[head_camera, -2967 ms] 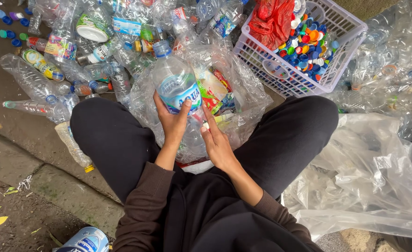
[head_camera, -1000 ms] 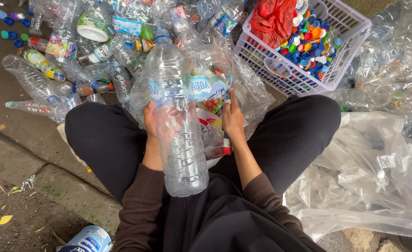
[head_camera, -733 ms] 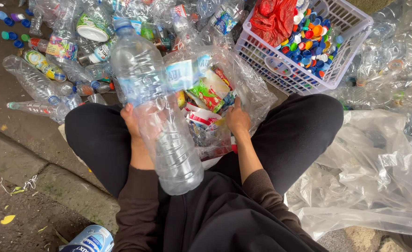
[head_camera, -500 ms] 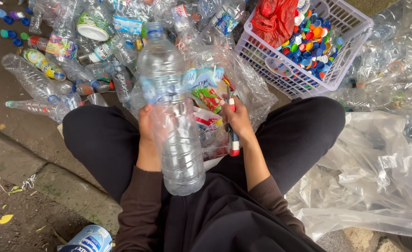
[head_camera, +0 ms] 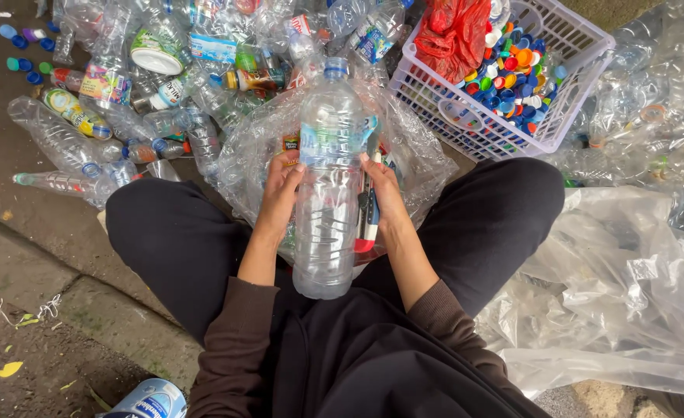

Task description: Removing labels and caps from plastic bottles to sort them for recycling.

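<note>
A clear, blue-capped plastic bottle (head_camera: pixel 328 186) (label on) stands upright between left hand (head_camera: pixel 281 188) and right hand (head_camera: pixel 383 193), fingers clasping its sides.

Both hands hold a big clear bottle upright over the lap.
Left hand (head_camera: pixel 281 190) and right hand (head_camera: pixel 384 197) clasp the bottle (head_camera: pixel 328 182); the right also grips a cutter (head_camera: pixel 367 217). White basket (head_camera: pixel 477 128) of caps sits far right.

Outdoor recycling spot: heaped plastic bottles (head_camera: pixel 164 70), basket of caps (head_camera: pixel 512 77).
</note>
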